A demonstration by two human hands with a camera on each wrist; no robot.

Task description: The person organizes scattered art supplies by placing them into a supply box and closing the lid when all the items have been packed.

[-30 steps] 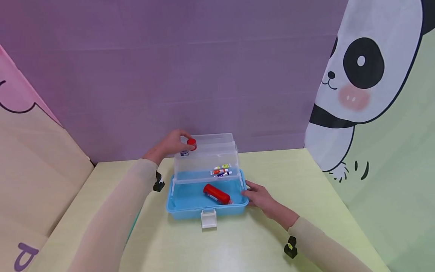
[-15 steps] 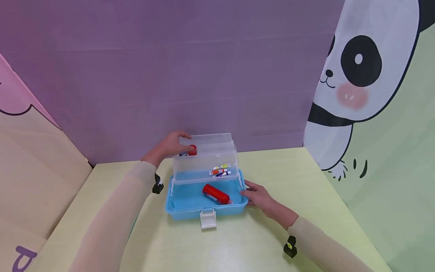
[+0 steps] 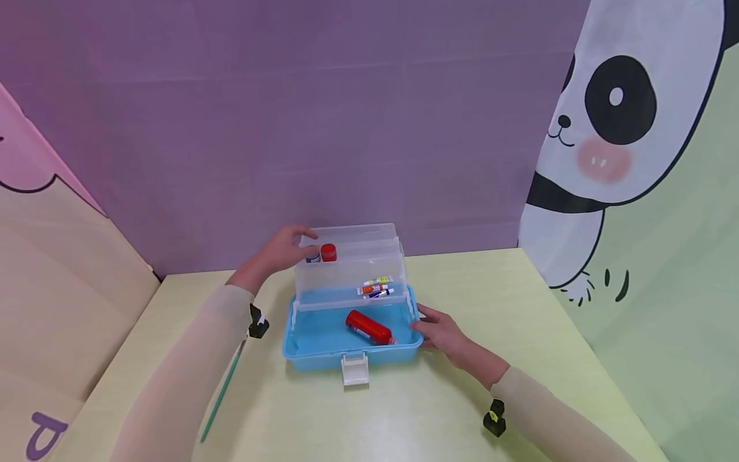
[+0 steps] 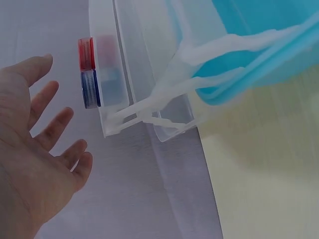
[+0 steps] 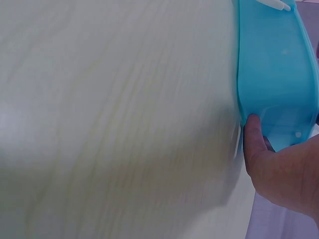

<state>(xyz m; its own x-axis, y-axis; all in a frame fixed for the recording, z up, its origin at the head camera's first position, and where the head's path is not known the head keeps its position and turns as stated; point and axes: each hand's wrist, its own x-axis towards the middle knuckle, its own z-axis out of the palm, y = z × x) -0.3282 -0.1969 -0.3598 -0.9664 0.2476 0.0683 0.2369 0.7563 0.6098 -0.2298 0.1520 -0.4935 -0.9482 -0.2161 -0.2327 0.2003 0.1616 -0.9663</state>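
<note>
A blue toolbox [image 3: 323, 367] with clear fold-out trays stands open on the table. My left hand [image 3: 287, 249] is at the upper left of the trays, fingers spread and apart from two small paint jars. The red jar [image 3: 328, 253] stands in the top tray beside the blue jar [image 4: 90, 89], which the fingers partly cover in the head view. My right hand [image 3: 441, 335] holds the box's right end, thumb at the rim and a finger [image 5: 255, 137] against the lower corner. A red bottle [image 3: 369, 327] lies inside the box. Several small paint tubes [image 3: 376, 289] lie in the lower tray.
A thin green stick [image 3: 222, 396] lies on the table [image 3: 462, 276] beside my left forearm. The white latch [image 3: 355, 370] hangs down at the box's front. Behind the trays rises a purple backdrop [image 3: 346, 128], with printed panels at both sides.
My left hand lowered the red jar into the top tray beside the blue one, let go and drew back left. The right hand has stayed on the box.
</note>
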